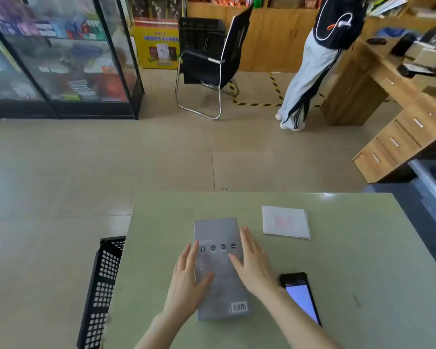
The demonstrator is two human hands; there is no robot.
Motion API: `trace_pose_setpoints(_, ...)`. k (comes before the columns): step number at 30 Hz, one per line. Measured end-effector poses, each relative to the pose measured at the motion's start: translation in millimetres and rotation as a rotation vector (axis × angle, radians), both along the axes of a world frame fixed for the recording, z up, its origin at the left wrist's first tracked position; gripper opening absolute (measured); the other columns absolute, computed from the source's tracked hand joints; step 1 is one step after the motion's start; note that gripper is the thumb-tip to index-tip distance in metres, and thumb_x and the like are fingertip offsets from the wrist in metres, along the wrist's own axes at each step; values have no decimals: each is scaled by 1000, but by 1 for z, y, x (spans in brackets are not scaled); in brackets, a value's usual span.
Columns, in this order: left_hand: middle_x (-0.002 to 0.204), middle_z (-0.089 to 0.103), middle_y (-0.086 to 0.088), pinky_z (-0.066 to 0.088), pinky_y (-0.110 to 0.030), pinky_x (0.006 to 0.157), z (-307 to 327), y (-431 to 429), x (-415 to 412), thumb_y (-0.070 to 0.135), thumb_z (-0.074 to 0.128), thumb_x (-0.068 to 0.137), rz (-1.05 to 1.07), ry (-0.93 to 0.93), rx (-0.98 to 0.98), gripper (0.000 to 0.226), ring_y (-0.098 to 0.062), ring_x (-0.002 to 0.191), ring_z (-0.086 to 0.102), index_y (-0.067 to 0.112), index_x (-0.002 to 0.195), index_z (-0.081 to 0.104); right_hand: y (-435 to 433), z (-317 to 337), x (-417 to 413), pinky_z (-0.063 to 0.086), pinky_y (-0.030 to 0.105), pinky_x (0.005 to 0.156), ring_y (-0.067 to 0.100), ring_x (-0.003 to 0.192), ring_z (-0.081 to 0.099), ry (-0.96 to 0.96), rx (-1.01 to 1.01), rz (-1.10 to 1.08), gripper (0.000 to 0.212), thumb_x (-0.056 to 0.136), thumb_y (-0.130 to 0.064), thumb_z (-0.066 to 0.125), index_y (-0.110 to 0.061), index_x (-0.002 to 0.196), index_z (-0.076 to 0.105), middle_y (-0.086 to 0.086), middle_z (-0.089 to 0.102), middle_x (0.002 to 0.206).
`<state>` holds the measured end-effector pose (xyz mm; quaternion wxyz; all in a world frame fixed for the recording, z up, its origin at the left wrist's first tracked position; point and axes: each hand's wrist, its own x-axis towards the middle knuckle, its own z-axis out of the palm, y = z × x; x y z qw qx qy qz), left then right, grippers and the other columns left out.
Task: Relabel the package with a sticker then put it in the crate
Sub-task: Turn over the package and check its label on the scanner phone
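A flat grey package lies lengthwise on the green table, with a barcode on its near right corner. My left hand rests on its left edge, thumb over the top face, fingers apart. Along the right edge, my right hand lies flat and spread, thumb on the package. Neither hand lifts it. A white sheet of stickers with a pinkish square lies further back on the right. The black perforated crate stands on the floor against the table's left side.
A black phone with a lit screen lies just right of my right wrist. Beyond the table are a black chair, glass display cabinets, a wooden counter and a person standing at it.
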<state>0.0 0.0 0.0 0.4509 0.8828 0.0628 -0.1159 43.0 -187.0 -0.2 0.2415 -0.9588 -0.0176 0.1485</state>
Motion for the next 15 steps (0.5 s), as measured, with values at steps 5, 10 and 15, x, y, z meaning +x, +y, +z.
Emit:
trace_pose_setpoints(5, 161, 6, 2, 25, -32, 117, -5, -13, -7, 22, 65, 86, -16, 45, -24, 83, -16, 148, 17, 15, 152, 15, 6, -9, -16, 31, 33, 111, 18, 141, 29, 210, 135, -175, 64, 96, -44, 38, -20, 150, 13, -2, 23, 157)
trace_pose_setpoints(10, 161, -14, 2, 15, -32, 119, -9, -11, -8, 47, 72, 78, 18, 108, -132, 94, -13, 149, -4, 33, 151, 14, 20, 2, -20, 28, 22, 106, 12, 137, 34, 186, 404, -261, 50, 100, -30, 38, -22, 147, 26, -5, 34, 152)
trace_pose_setpoints(15, 160, -15, 7, 9, -34, 115, -8, 3, -1, 73, 63, 65, 87, 246, -310, 105, 5, 138, -15, 49, 148, 4, 41, 17, -28, 14, 30, 119, 8, 144, 14, 70, 491, -35, 46, 101, -18, 37, -25, 145, 31, -12, 17, 155)
